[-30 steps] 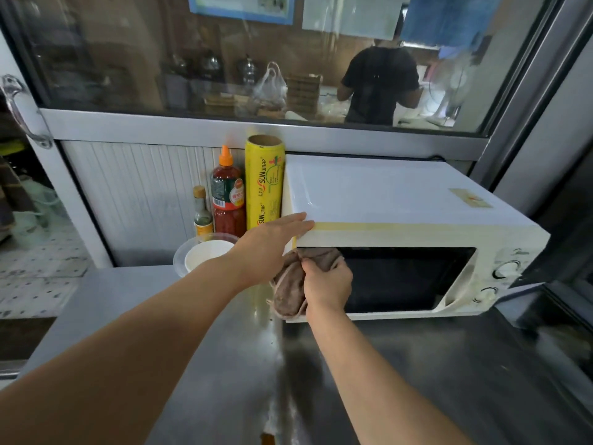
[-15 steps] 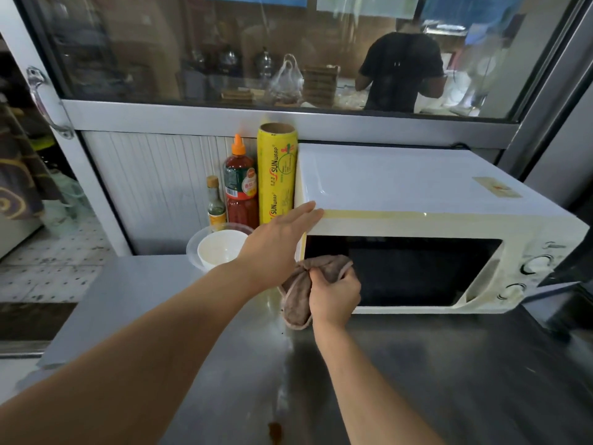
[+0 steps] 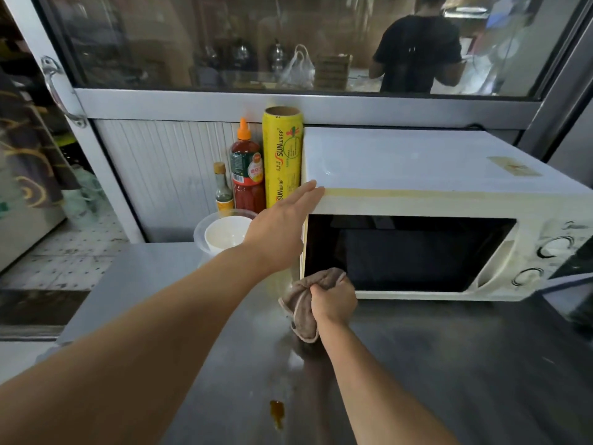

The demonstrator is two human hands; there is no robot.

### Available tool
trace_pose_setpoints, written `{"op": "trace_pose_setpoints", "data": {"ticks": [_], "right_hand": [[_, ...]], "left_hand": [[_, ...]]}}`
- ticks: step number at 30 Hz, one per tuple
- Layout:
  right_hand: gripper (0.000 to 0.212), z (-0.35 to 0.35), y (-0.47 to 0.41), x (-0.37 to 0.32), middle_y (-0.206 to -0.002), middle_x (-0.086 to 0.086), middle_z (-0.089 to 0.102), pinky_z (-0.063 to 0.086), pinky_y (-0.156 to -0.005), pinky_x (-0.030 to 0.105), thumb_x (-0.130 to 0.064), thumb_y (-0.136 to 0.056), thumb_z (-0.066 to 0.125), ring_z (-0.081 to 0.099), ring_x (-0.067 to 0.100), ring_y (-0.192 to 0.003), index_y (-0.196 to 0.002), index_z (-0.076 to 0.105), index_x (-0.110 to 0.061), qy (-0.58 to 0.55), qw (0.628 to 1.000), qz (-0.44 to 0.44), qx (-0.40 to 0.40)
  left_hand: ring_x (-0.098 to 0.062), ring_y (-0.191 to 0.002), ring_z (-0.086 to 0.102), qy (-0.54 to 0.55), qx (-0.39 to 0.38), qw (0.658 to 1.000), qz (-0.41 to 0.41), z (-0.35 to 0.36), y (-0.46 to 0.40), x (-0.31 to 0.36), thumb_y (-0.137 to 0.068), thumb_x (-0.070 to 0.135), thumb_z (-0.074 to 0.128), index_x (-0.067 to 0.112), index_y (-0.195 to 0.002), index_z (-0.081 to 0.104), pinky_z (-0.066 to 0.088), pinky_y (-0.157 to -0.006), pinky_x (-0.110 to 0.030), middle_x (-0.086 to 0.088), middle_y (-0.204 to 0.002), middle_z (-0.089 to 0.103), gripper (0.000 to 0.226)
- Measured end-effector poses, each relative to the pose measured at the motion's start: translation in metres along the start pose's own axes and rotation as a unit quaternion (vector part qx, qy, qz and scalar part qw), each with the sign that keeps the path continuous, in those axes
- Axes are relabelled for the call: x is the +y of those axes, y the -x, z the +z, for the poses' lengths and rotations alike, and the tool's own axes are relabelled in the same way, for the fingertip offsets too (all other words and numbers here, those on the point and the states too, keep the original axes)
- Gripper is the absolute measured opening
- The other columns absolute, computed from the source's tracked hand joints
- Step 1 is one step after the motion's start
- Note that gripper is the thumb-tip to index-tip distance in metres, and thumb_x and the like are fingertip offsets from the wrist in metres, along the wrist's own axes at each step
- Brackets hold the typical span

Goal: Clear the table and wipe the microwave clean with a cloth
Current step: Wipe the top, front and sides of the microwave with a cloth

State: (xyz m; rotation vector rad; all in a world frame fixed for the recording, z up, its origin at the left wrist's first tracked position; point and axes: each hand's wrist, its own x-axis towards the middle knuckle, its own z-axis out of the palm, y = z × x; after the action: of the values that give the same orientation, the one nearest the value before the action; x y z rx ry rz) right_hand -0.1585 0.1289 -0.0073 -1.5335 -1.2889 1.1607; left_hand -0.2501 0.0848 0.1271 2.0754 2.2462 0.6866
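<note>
A white microwave (image 3: 442,168) with a dark door window stands on the steel table (image 3: 449,364). My left hand (image 3: 279,226) lies flat with straight fingers against the microwave's top left front corner. My right hand (image 3: 333,300) grips a bunched brown cloth (image 3: 301,313) at the lower left corner of the door. Part of the cloth hangs down to the table beside my wrist.
Left of the microwave stand a yellow roll of wrap (image 3: 282,155), a red sauce bottle (image 3: 245,168), a small bottle (image 3: 222,191) and a white bowl inside a clear one (image 3: 224,234). A brown spill (image 3: 277,412) marks the table near me. Behind the window a person stands.
My right hand has slid the cloth down the left side of the door, from the upper corner to the lower one. My left hand has stayed on the top corner.
</note>
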Motion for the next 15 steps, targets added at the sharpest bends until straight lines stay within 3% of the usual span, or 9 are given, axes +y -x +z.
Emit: {"op": "trace_pose_setpoints", "data": {"ticks": [2, 6, 10, 13, 15], "right_hand": [[0.020, -0.011, 0.005, -0.005, -0.076, -0.003, 0.059, 0.042, -0.063, 0.021, -0.002, -0.079, 0.060, 0.061, 0.020, -0.079, -0.079, 0.050, -0.018, 0.012, 1.000, -0.016, -0.018], [0.018, -0.039, 0.014, -0.013, -0.101, 0.013, 0.059, 0.048, -0.073, 0.026, 0.001, -0.081, 0.054, 0.063, 0.024, -0.085, -0.087, 0.057, -0.016, 0.080, 0.991, -0.092, -0.064], [0.029, -0.068, 0.021, -0.026, -0.081, -0.006, 0.057, 0.035, -0.063, 0.017, 0.005, -0.079, 0.050, 0.055, 0.014, -0.076, -0.088, 0.051, -0.022, 0.118, 0.975, -0.178, -0.062], [0.039, -0.088, 0.029, -0.038, -0.078, -0.013, 0.056, 0.041, -0.062, 0.023, 0.003, -0.077, 0.057, 0.056, 0.010, -0.073, -0.106, 0.044, -0.019, 0.113, 0.972, -0.200, -0.039], [0.042, -0.099, 0.034, -0.050, -0.081, -0.009, 0.058, 0.044, -0.066, 0.024, 0.004, -0.073, 0.064, 0.060, 0.014, -0.079, -0.102, 0.045, -0.021, 0.109, 0.970, -0.215, -0.041]], "left_hand": [[-0.021, -0.136, 0.035, -0.011, -0.006, 1.000, -0.007, -0.001, 0.000, 0.003, -0.073, -0.015, 0.049, 0.026, -0.149, 0.019, 0.046, -0.097, -0.042, 0.012, -0.157, 0.011, 0.092], [-0.026, -0.136, 0.033, -0.037, -0.022, 0.999, -0.012, -0.007, 0.003, 0.008, -0.075, -0.013, 0.052, 0.024, -0.149, 0.017, 0.045, -0.098, -0.043, 0.007, -0.158, 0.009, 0.089], [-0.030, -0.132, 0.036, -0.041, -0.001, 0.999, -0.001, -0.011, 0.015, 0.012, -0.078, -0.005, 0.053, 0.021, -0.143, 0.029, 0.044, -0.096, -0.045, 0.001, -0.156, 0.017, 0.074], [-0.026, -0.133, 0.037, -0.029, 0.007, 1.000, 0.000, -0.016, 0.025, 0.013, -0.084, 0.003, 0.053, 0.022, -0.143, 0.031, 0.042, -0.096, -0.041, 0.002, -0.153, 0.025, 0.066], [-0.024, -0.129, 0.041, -0.013, -0.001, 1.000, -0.024, -0.019, 0.031, 0.017, -0.084, 0.003, 0.053, 0.025, -0.142, 0.033, 0.042, -0.095, -0.037, 0.003, -0.147, 0.036, 0.065]]}}
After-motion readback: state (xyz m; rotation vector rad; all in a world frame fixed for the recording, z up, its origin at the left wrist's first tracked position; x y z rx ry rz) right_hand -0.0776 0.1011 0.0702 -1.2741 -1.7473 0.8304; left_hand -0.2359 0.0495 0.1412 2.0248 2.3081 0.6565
